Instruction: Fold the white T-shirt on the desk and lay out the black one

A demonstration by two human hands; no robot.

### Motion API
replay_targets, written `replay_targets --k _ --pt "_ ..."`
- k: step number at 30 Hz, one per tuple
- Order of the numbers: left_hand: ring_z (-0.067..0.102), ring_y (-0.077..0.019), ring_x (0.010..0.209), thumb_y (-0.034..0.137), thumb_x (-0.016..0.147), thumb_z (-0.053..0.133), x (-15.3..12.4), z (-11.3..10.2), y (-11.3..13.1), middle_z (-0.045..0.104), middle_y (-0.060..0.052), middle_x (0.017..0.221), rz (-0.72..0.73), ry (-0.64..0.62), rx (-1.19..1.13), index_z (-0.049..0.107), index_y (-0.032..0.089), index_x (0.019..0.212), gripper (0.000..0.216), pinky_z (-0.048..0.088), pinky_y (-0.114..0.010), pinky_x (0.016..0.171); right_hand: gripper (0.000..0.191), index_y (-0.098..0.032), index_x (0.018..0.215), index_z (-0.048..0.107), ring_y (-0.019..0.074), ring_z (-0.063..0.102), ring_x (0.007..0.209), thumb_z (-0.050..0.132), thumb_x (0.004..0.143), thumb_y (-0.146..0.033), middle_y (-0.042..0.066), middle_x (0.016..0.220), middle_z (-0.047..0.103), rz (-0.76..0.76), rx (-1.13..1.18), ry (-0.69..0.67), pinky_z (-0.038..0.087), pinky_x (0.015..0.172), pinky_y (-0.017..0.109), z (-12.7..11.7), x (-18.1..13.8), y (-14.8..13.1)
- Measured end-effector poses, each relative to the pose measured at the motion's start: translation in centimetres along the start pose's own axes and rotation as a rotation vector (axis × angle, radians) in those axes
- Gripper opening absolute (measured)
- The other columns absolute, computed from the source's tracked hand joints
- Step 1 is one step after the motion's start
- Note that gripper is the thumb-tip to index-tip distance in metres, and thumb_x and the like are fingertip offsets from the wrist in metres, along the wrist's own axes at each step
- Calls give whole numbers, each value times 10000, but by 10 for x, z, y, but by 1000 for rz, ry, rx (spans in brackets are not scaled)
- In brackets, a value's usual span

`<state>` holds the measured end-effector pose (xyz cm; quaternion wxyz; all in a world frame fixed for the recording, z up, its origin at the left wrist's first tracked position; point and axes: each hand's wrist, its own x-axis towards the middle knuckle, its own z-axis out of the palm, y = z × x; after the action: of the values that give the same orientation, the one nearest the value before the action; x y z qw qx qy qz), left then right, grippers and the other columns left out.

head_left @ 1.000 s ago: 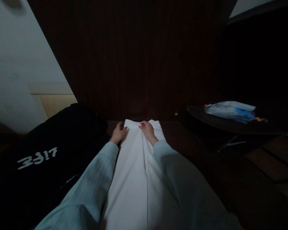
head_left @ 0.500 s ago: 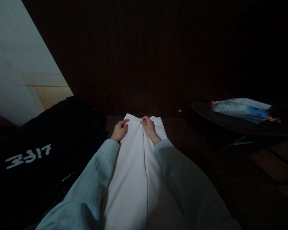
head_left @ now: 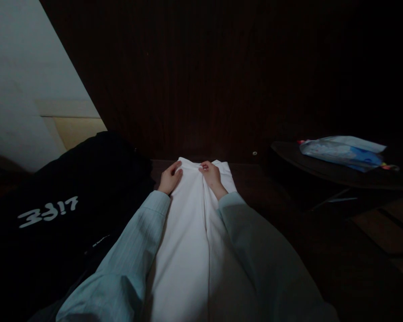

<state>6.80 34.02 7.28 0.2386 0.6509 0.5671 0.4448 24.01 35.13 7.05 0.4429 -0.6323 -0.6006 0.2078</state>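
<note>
A long white garment [head_left: 188, 228], which looks like a pair of trousers, stretches away from me with a lengthwise fold down its middle. My left hand [head_left: 169, 177] is at its far left corner, the edge pinched between thumb and fingers. At the far edge, right of the middle, my right hand [head_left: 212, 175] grips the cloth the same way near the top of the fold. Another bit of white cloth sticks out beyond my right hand. Both forearms, in light blue-green sleeves, lie along the garment's sides.
A black garment [head_left: 97, 179] with white lettering is heaped at the left. A dark wooden panel [head_left: 195, 80] rises behind the cloth. To the right, a clear and blue plastic packet [head_left: 345, 153] lies on a dark curved shelf [head_left: 322, 172]. A pale wall [head_left: 16, 67] is at the upper left.
The whole view has shifted slightly, with things now a little further right. My left fingers have moved closer about the garment's corner; my right hand keeps its grip on the far edge.
</note>
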Motion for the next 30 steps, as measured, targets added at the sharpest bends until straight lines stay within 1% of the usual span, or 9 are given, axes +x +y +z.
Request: replay_targets --k 3,6,9,13,16,19,22,26,30 --pt "585 -153 820 245 728 537 -2 -1 8 645 -48 959 -54 -19 39 503 143 1213 496 452 -256 798 79 -204 760 585 105 542 667 573 692 -165 -15 758 616 2 -18 -14 425 647 217 -1 -1 -1" --pt "598 -159 796 285 721 560 -4 -5 13 656 -38 929 -84 -63 109 482 162 1238 537 454 -252 791 83 -206 777 592 110 548 676 566 705 -175 -8 778 624 -7 -47 -17 425 650 223 -3 -3 -2" --pt "600 -171 849 299 694 600 -6 -13 12 643 -46 1014 -86 -140 98 469 185 1250 582 449 -257 816 86 -209 786 595 115 553 688 563 711 -180 -5 785 628 -14 -63 -26 426 651 229 -3 -3 -2" --pt "601 -178 878 228 697 593 -10 -22 2 608 -79 1104 -99 -243 2 421 158 1280 612 460 -291 819 85 -207 778 595 116 553 699 567 706 -173 -8 780 626 -9 -64 -29 427 661 231 -2 -2 -1" --pt "577 -175 960 215 761 510 -15 -23 -1 591 -81 1143 -41 -191 -26 499 136 1206 452 438 -290 868 95 -206 793 595 112 551 695 555 715 -169 -8 783 622 -12 -59 -24 423 654 224 -1 -1 -1" --pt "565 -167 998 222 804 445 -19 -20 2 633 -58 1073 25 -140 41 618 155 1041 300 410 -267 903 99 -202 812 593 117 547 700 547 729 -171 -2 783 618 -24 -99 -20 410 638 220 -2 -2 -3" --pt "592 -172 937 235 808 449 -22 -18 6 665 -52 990 36 -127 121 650 165 962 263 434 -255 857 99 -207 820 592 127 540 705 542 740 -176 4 789 618 -41 -186 -21 391 627 225 -3 -4 -6" --pt "607 -180 887 242 792 476 -25 -18 8 673 -50 958 36 -118 194 652 175 953 248 452 -251 802 105 -214 838 587 137 535 716 520 763 -184 14 814 614 -75 -256 -26 375 631 234 -4 -8 -10" --pt "616 -182 827 273 773 498 -27 -18 9 675 -55 933 0 -98 210 644 171 978 271 467 -251 750 100 -209 842 578 140 530 729 506 776 -190 18 822 609 -100 -252 -23 368 633 236 -6 -10 -11"
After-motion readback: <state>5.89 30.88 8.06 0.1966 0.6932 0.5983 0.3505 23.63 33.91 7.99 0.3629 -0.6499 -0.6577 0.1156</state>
